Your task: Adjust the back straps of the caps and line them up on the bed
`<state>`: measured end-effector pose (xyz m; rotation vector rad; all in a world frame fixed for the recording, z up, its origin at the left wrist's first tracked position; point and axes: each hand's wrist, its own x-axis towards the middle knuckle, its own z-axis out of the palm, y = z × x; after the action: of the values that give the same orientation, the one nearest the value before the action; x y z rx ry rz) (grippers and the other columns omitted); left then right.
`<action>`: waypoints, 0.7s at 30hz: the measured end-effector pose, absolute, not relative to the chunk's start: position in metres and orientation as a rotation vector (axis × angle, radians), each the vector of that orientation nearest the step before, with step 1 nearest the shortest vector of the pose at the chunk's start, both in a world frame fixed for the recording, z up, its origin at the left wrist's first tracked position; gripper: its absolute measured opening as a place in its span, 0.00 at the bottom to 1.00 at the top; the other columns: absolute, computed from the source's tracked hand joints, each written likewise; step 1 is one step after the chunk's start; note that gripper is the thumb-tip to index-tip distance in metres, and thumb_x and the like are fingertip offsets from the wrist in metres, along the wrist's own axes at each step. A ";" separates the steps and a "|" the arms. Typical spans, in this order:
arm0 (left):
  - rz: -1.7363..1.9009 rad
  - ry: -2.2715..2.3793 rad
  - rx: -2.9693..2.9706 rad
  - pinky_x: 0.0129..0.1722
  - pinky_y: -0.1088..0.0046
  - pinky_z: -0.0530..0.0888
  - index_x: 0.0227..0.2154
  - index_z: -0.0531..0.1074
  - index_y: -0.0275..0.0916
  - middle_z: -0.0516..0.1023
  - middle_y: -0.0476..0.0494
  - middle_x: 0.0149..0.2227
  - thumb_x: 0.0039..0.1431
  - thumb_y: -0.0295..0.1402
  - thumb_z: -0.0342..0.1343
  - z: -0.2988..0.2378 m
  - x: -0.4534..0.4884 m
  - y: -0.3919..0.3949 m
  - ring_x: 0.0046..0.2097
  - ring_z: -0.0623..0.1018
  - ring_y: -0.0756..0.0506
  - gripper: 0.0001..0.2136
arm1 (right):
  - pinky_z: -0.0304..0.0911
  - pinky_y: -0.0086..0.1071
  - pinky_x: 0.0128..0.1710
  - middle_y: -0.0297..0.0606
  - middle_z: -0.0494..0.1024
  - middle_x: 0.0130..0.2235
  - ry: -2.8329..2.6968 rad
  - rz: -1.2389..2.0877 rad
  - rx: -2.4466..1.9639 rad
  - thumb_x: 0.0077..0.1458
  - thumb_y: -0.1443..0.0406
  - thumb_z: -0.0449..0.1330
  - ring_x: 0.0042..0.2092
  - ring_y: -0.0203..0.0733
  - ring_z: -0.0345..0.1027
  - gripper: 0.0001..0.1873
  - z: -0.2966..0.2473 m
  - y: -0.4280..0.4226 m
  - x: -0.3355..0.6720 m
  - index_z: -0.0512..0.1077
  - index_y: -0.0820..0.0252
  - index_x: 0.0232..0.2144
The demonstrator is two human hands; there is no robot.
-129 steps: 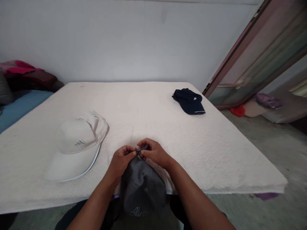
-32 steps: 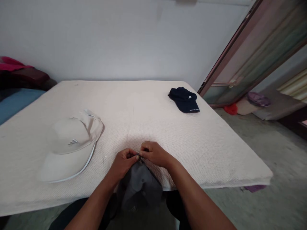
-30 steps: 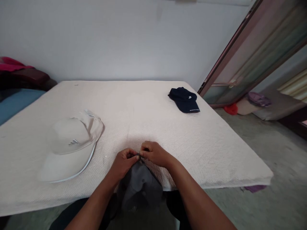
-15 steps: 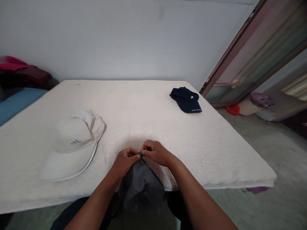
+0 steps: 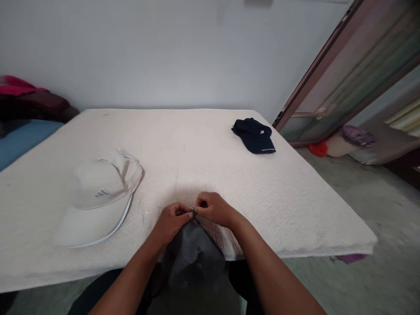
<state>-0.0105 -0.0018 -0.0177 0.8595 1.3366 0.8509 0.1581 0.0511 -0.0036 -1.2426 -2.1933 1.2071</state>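
Left hand (image 5: 171,221) and right hand (image 5: 215,209) meet low in the middle of the view, both working at one end of a dark grey cap (image 5: 198,251). The left thumb and forefinger are pinched together on the narrow band at the cap's upper end. The right hand comes in from the other side with its fingers curled, thumb and forefinger closed on the same band – the two sets of fingertips nearly touching. Something small sits between them, perhaps a buckle or strap end, but it is too small and dark to make out.

The grey cap hangs below the hands, its crown at the near edge of a surface covered in pale textured cloth (image 5: 295,210) and its lower part over the edge, in shadow between the person's dark-clothed legs.

To the left of the hands a beige cap (image 5: 95,188) lies on the cloth, brim toward the near edge, with a striped mark on its front. Well away, near the far right corner, lies a navy cap (image 5: 254,136) with a small white emblem, its brim also facing the near side. Behind the surface stands a plain light wall (image 5: 147,52).
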 end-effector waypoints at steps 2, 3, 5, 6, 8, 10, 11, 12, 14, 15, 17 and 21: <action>0.849 1.335 0.868 0.26 0.75 0.63 0.27 0.70 0.36 0.72 0.51 0.23 0.42 0.36 0.64 -0.018 -0.010 -0.002 0.24 0.70 0.51 0.12 | 0.52 0.26 0.27 0.34 0.71 0.25 -2.203 1.201 -1.229 0.46 0.68 0.57 0.28 0.33 0.61 0.04 -0.003 0.051 0.158 0.67 0.62 0.22; 0.849 1.336 0.873 0.26 0.75 0.63 0.27 0.70 0.36 0.72 0.51 0.23 0.41 0.36 0.64 -0.018 -0.010 -0.002 0.24 0.70 0.51 0.12 | 0.52 0.26 0.27 0.34 0.71 0.26 -2.208 1.205 -1.221 0.46 0.68 0.57 0.28 0.33 0.61 0.04 -0.003 0.051 0.158 0.67 0.62 0.22; 0.847 1.340 0.885 0.26 0.75 0.63 0.27 0.70 0.36 0.72 0.51 0.23 0.41 0.35 0.64 -0.019 -0.010 -0.002 0.24 0.70 0.51 0.11 | 0.52 0.27 0.27 0.34 0.71 0.26 -2.212 1.209 -1.217 0.46 0.68 0.57 0.28 0.33 0.61 0.04 -0.002 0.051 0.157 0.67 0.62 0.21; 0.846 1.341 0.890 0.26 0.75 0.63 0.27 0.71 0.36 0.72 0.51 0.23 0.41 0.35 0.64 -0.019 -0.010 -0.002 0.24 0.70 0.51 0.11 | 0.52 0.27 0.26 0.34 0.71 0.25 -2.212 1.210 -1.224 0.45 0.68 0.57 0.27 0.33 0.61 0.04 -0.002 0.051 0.157 0.66 0.62 0.21; 0.840 1.338 0.895 0.25 0.75 0.63 0.27 0.71 0.36 0.72 0.51 0.23 0.41 0.35 0.64 -0.019 -0.010 -0.002 0.24 0.69 0.51 0.11 | 0.52 0.27 0.26 0.34 0.71 0.25 -2.214 1.205 -1.247 0.44 0.69 0.57 0.27 0.33 0.60 0.04 -0.001 0.051 0.156 0.66 0.62 0.20; 0.836 1.330 0.886 0.25 0.75 0.63 0.28 0.71 0.36 0.72 0.52 0.22 0.41 0.35 0.64 -0.020 -0.010 -0.002 0.23 0.69 0.51 0.11 | 0.51 0.27 0.26 0.33 0.70 0.24 -2.214 1.198 -1.272 0.44 0.70 0.56 0.27 0.33 0.60 0.04 0.001 0.051 0.155 0.65 0.62 0.19; 0.837 1.326 0.881 0.25 0.75 0.63 0.28 0.71 0.36 0.72 0.52 0.23 0.42 0.35 0.64 -0.020 -0.010 -0.002 0.23 0.70 0.51 0.11 | 0.51 0.27 0.26 0.33 0.70 0.24 -2.215 1.196 -1.280 0.43 0.70 0.56 0.27 0.33 0.60 0.04 0.001 0.051 0.155 0.65 0.62 0.19; 0.839 1.323 0.878 0.25 0.75 0.63 0.28 0.71 0.36 0.73 0.51 0.23 0.42 0.35 0.64 -0.020 -0.010 -0.002 0.23 0.70 0.51 0.11 | 0.51 0.27 0.26 0.33 0.70 0.24 -2.217 1.192 -1.283 0.43 0.70 0.56 0.27 0.33 0.60 0.04 0.002 0.050 0.155 0.65 0.62 0.19; 0.846 1.319 0.878 0.25 0.75 0.63 0.28 0.71 0.36 0.73 0.51 0.23 0.42 0.35 0.64 -0.021 -0.010 -0.002 0.24 0.70 0.51 0.11 | 0.51 0.27 0.26 0.33 0.70 0.24 -2.224 1.175 -1.282 0.43 0.71 0.56 0.27 0.33 0.60 0.04 0.002 0.049 0.154 0.65 0.62 0.19; 0.849 1.320 0.878 0.25 0.75 0.63 0.28 0.71 0.36 0.73 0.51 0.23 0.42 0.35 0.64 -0.021 -0.010 -0.003 0.24 0.70 0.51 0.11 | 0.51 0.27 0.26 0.33 0.70 0.24 -2.230 1.162 -1.274 0.43 0.71 0.56 0.27 0.32 0.59 0.04 0.002 0.049 0.154 0.65 0.62 0.19; 0.846 1.323 0.877 0.25 0.75 0.63 0.28 0.71 0.36 0.73 0.51 0.23 0.42 0.36 0.64 -0.021 -0.011 -0.003 0.24 0.70 0.51 0.11 | 0.51 0.27 0.26 0.33 0.71 0.25 -2.237 1.142 -1.240 0.43 0.71 0.56 0.27 0.33 0.60 0.04 0.001 0.049 0.155 0.65 0.62 0.19; 0.846 1.319 0.898 0.25 0.75 0.63 0.28 0.71 0.36 0.72 0.51 0.23 0.43 0.36 0.63 -0.021 -0.012 -0.003 0.24 0.70 0.51 0.11 | 0.53 0.27 0.28 0.34 0.71 0.26 -2.212 1.221 -1.165 0.46 0.69 0.57 0.29 0.33 0.61 0.04 -0.004 0.052 0.157 0.68 0.62 0.22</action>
<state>-0.0115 -0.0035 -0.0206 0.8983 1.3191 0.8456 0.1573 0.0519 -0.0045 -1.1649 -2.2119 1.2213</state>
